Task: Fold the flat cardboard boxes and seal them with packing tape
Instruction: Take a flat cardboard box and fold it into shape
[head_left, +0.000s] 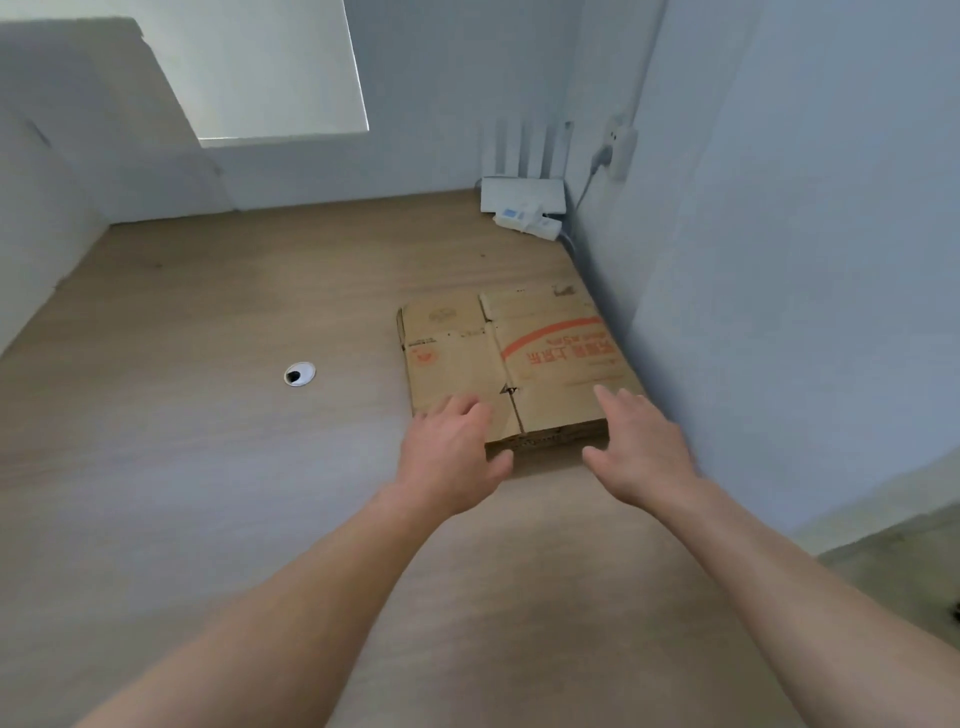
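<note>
A stack of flat brown cardboard boxes (498, 358) with red print lies on the wooden table (208, 415), close to the right wall. My left hand (449, 460) hovers at the stack's near left corner, fingers spread, fingertips over the cardboard. My right hand (641, 449) is at the near right corner, also spread, holding nothing. Whether either hand touches the cardboard is unclear. No packing tape is in view.
A white router (522, 192) and a white power strip (530, 221) sit in the far right corner, with a cable up to a wall socket (618, 143). A round cable hole (300, 374) is in the tabletop left of the boxes. Walls close the far and right sides.
</note>
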